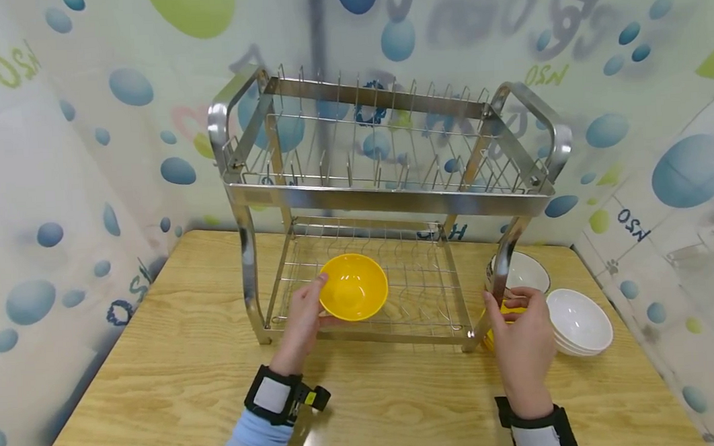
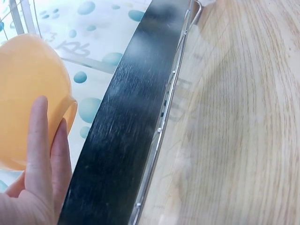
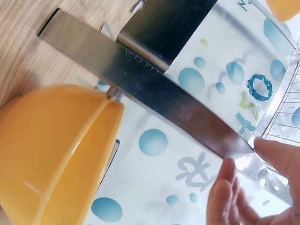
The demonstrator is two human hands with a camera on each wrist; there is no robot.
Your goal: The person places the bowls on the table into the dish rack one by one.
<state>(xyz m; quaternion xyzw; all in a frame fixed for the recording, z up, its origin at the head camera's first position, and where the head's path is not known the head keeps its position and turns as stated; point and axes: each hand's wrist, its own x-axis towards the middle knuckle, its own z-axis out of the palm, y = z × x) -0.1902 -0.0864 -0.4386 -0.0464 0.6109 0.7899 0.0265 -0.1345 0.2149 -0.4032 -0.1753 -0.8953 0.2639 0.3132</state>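
A yellow bowl (image 1: 353, 287) is held in my left hand (image 1: 302, 313), thumb at its rim and fingers under its side. It overlaps the lower tier of a two-tier metal dish rack (image 1: 392, 197) in the head view, its inside facing me. The left wrist view shows the fingers (image 2: 36, 140) spread along the bowl's outside, beside the rack's front bar. My right hand (image 1: 523, 339) pinches the rack's right front post, thumb on one side and fingertips on the other. Just below that hand, more yellow bowls (image 3: 51, 150) stand beside the post, partly hidden in the head view.
Several stacked white bowls (image 1: 580, 322) sit to the right of my right hand. Behind the right post is a white bowl with a dark rim (image 1: 526, 275). The rack stands on a wooden table (image 1: 177, 367), with patterned curtains (image 1: 135, 147) close behind and at both sides.
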